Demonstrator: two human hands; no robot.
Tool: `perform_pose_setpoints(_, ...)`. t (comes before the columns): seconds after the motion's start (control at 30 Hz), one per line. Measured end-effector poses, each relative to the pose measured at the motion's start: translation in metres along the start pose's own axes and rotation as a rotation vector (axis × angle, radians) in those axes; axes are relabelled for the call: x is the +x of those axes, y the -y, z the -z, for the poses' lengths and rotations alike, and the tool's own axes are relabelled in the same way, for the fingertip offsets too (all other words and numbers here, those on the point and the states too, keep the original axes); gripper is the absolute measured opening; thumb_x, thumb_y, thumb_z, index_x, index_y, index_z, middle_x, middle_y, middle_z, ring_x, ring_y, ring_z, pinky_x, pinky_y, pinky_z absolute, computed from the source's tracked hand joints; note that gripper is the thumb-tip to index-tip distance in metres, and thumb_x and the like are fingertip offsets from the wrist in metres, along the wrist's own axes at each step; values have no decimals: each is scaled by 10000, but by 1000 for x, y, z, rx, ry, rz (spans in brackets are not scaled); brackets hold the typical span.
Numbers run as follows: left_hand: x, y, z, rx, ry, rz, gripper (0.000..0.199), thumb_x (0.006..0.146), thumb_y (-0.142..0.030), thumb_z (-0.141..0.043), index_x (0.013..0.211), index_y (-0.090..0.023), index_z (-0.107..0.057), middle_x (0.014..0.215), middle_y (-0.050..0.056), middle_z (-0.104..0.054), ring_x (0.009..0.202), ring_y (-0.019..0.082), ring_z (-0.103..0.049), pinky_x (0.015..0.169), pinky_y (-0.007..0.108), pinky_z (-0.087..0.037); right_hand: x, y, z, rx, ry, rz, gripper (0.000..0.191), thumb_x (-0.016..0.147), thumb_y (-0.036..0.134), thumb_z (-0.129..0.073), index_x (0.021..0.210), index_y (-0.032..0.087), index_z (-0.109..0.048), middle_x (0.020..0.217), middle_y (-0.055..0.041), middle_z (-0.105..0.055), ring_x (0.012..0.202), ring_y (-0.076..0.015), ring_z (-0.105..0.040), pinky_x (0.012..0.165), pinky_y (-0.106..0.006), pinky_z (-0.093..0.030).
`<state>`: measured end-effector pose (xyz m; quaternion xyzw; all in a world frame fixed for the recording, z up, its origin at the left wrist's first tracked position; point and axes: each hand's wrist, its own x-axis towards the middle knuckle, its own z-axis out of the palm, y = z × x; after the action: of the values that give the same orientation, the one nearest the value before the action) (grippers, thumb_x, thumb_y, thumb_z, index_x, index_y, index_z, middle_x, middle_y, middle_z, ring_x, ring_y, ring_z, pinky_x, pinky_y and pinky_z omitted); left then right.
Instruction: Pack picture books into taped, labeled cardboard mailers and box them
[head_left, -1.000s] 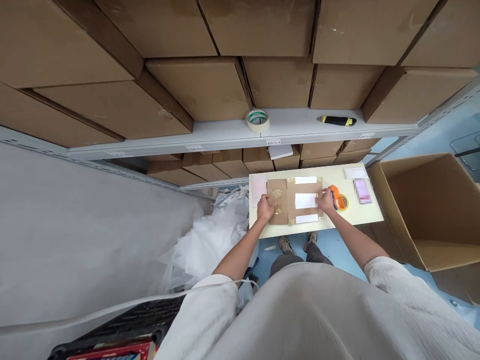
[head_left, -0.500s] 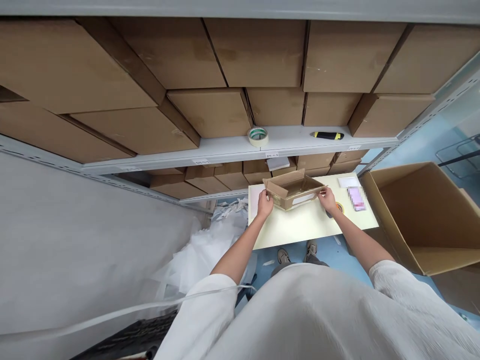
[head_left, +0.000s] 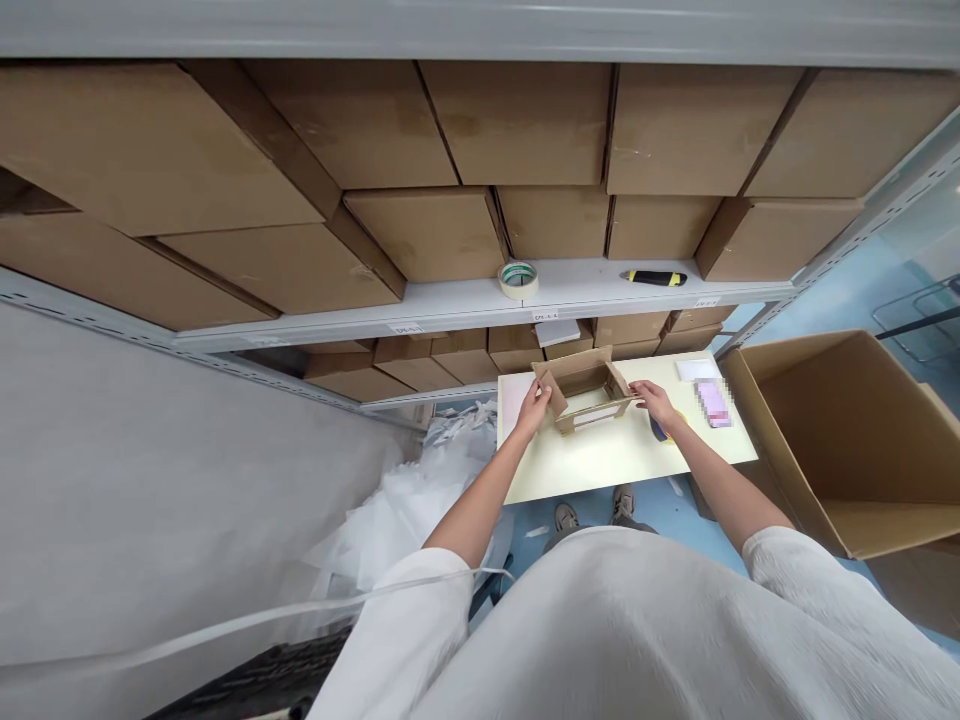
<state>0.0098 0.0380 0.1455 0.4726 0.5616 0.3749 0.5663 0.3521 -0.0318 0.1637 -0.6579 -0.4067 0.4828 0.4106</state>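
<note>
Both my hands hold a small brown cardboard box (head_left: 596,413) over the pale yellow tabletop (head_left: 577,470). Its flaps stand up, and the pale table surface shows through its middle. A white label is on its near side. My left hand (head_left: 533,408) grips the left end of the box, fingers closed on the cardboard. At the right end, my right hand (head_left: 652,398) pinches a flap. A tape roll (head_left: 662,428) lies partly hidden beneath my right wrist. Farther right are a white item (head_left: 696,370) and a pink-purple item, blurred out (head_left: 712,402).
Shelving (head_left: 450,312) packed with cardboard boxes stands ahead, carrying a tape roll (head_left: 518,281) and a yellow-black cutter (head_left: 654,278). A large open carton (head_left: 862,430) is at the right. White packing sheets (head_left: 412,500) are piled at lower left; a white cable crosses my left sleeve.
The small box has been tilted and opened out, so the table now shows through it. My right hand has shifted slightly, still at the box's right end.
</note>
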Motion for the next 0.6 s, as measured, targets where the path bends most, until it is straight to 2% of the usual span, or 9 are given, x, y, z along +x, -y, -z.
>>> perform_pose_setpoints(0.13,3,1,2,-12,85,-8,705,898,-439,-777,1555,-233,-630,1436,114,-745,1325,308,-692,1151,440,-550,0,3,-5,-40,69,11,470,852,670,-742,1079,260,-753,1074,-68,-798,933,-224,-738,829,-368,-605)
perform_pose_setpoints(0.27,7,4,9,-8,111,-38,666,855,-387,-787,1483,-199,-670,1532,145,-677,1372,317,-663,1185,465,-530,3,0,-7,-78,44,31,463,816,631,-803,1074,251,-740,1030,-61,-791,864,-208,-729,811,-371,-613)
perform_pose_setpoints(0.37,7,4,13,-35,142,18,706,846,-369,-793,1512,-202,-629,1586,176,-621,1288,309,-709,1128,499,-570,8,-3,-8,-106,34,35,463,780,558,-836,1120,263,-729,990,-38,-782,829,-202,-720,790,-375,-620)
perform_pose_setpoints(0.43,7,3,15,-26,140,19,738,834,-343,-806,1531,-218,-599,1599,181,-599,1247,296,-723,1096,505,-586,11,-3,-8,-110,45,57,540,760,519,-833,1228,279,-712,1056,-32,-776,822,-193,-717,795,-383,-626)
perform_pose_setpoints(0.5,6,0,15,16,117,-21,721,824,-307,-808,1511,-232,-602,1599,173,-591,1265,283,-709,1099,485,-583,13,-2,-8,-100,72,81,672,752,498,-815,1375,289,-672,1216,-60,-752,827,-180,-716,807,-391,-628)
perform_pose_setpoints(0.6,5,-6,13,76,82,-71,585,811,-271,-782,1384,-245,-670,1548,135,-624,1298,274,-689,1049,423,-602,13,1,-7,-87,125,106,850,760,457,-790,1567,303,-571,1429,-116,-673,798,-154,-700,821,-398,-626)
